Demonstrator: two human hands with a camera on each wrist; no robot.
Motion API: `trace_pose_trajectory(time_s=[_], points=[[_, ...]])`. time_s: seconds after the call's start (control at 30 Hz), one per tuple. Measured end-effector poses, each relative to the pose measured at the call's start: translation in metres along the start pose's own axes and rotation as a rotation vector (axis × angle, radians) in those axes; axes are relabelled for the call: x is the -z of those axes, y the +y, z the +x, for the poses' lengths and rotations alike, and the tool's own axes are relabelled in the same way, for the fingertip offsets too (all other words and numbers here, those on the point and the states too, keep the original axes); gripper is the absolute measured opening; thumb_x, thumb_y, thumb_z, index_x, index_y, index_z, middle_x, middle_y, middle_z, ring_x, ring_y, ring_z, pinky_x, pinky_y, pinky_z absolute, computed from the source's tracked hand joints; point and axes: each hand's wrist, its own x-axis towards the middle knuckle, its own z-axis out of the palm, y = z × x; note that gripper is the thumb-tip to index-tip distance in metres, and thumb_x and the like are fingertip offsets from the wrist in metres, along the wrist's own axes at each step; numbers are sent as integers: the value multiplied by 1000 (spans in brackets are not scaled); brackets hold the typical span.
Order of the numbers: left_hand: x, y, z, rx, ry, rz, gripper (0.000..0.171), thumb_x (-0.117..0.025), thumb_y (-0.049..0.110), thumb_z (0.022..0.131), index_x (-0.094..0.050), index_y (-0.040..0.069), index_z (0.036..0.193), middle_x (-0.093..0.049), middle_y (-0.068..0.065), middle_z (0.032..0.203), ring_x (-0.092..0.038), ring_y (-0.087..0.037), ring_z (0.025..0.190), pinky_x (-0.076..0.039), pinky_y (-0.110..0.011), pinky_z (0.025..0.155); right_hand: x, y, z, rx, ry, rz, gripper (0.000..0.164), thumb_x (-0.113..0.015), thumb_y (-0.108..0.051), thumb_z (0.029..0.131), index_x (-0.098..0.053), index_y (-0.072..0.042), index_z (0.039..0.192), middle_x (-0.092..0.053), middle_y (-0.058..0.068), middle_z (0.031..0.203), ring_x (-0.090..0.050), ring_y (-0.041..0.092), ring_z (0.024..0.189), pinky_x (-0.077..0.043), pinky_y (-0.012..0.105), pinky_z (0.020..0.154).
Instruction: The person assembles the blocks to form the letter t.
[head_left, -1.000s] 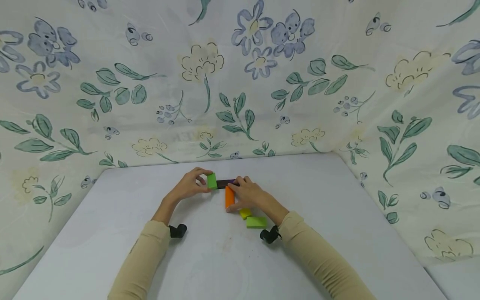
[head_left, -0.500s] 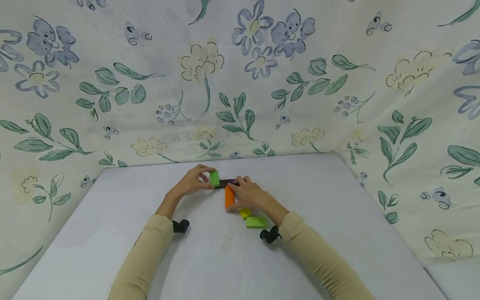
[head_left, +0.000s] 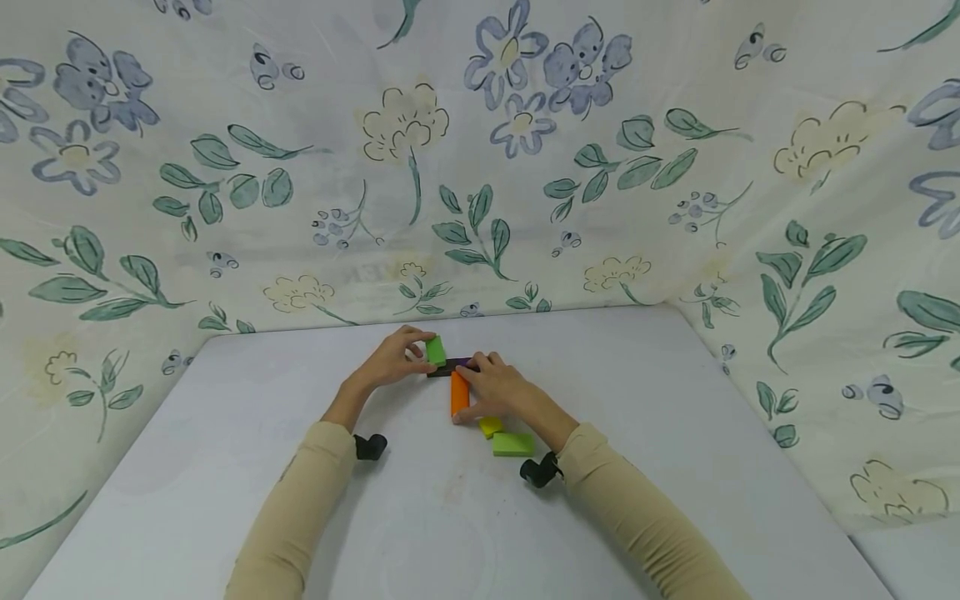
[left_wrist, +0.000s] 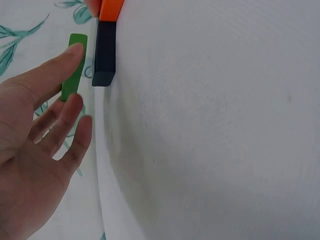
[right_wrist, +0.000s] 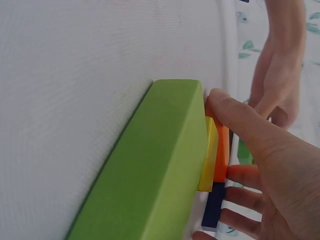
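My left hand (head_left: 392,360) pinches a small green block (head_left: 436,352) between thumb and fingertips. In the head view this block stands tilted over the left part of a long dark block (head_left: 441,372); the left wrist view shows it beside the end of the dark block (left_wrist: 104,52), apart from it. My right hand (head_left: 498,390) grips an orange block (head_left: 460,396) lengthwise, thumb at its near end and fingers at its far end. The orange block's far end meets the dark block. A purple patch (head_left: 462,363) shows by the right fingertips; the fingers hide the dark block's right end.
A small yellow block (head_left: 491,427) lies below the right palm, touching a light green block (head_left: 513,445) nearer to me. Both rest on the white table (head_left: 420,517). Flowered cloth (head_left: 480,208) rises behind the table's far edge and along its sides.
My left hand has moved right and slightly away from me, carrying the green block from the dark block's left end to over it. The right hand and the orange block have stayed put.
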Motion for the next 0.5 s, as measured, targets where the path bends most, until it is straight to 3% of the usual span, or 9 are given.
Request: trace_pose_trajectory(time_s=[0.27, 0.5], points=[[-6, 2, 5, 17, 14, -20, 61, -77, 22, 85, -54, 14, 141, -49, -14, 138, -53, -32, 121, -47, -48, 104, 0, 0, 0, 1, -4, 1, 93, -62, -74, 78, -35, -25, 153, -37, 7, 153, -37, 30, 135, -42, 48, 110], [-9, 4, 8, -7, 22, -1, 60, -75, 22, 87, -52, 12, 142, -48, -17, 139, -52, -34, 121, -45, -53, 104, -1, 1, -1, 9, 2, 4, 93, -62, -73, 78, -36, -25, 153, -37, 7, 152, -38, 30, 133, -43, 48, 109]])
